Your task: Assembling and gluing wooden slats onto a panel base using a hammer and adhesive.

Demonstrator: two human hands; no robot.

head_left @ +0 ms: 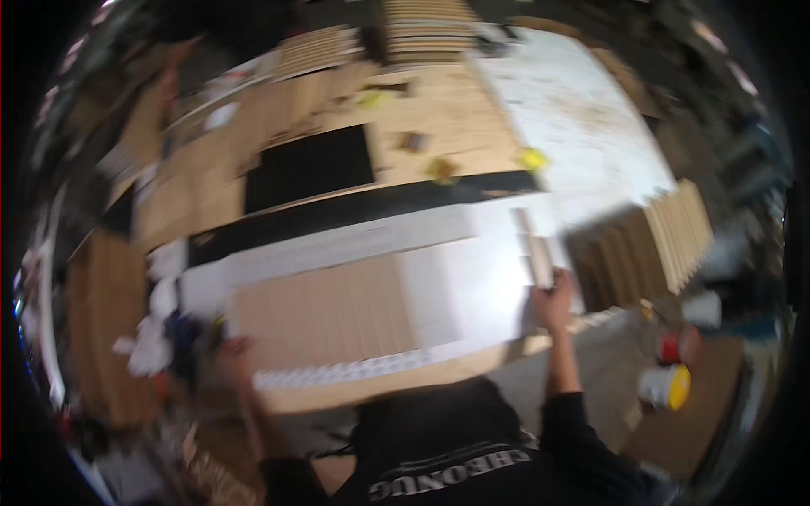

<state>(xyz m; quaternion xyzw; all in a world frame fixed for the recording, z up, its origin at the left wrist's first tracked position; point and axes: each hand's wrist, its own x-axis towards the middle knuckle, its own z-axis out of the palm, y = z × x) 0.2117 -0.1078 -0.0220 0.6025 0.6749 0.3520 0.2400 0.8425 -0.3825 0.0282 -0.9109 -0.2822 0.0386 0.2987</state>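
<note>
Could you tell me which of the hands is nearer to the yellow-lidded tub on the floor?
Right. The right hand is at the white board's right edge, up-left of the tub; the left hand is far across at the board's left end.

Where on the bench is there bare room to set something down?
The white panel is bare between the tan board and the right hand. The black sheet farther back also looks bare. It is crowded at the left hand, beside white rags, and around the slat stack. The picture is blurred.
</note>
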